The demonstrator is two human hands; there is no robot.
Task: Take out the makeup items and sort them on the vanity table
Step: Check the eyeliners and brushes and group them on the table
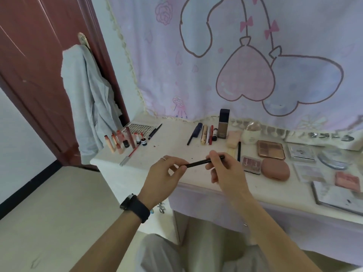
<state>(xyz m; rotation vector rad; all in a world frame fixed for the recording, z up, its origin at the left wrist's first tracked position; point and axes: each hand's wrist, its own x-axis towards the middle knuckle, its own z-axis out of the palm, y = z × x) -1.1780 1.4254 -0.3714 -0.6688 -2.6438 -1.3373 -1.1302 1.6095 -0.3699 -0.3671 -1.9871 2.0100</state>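
While both hands [165, 173] [222, 169] pinch it, slim black pencil [198, 163] hovers.

One wide-angle head view looks forward and down from above a seated person's lap [157, 256] at 6 o'clock. The tabletop [172, 142] lies close, crossing the frame from 9 to 4 o'clock. A curtain [196, 85] fills 12 to 2, a door [29, 55] stands at 10, and floor [59, 213] lies at 8.
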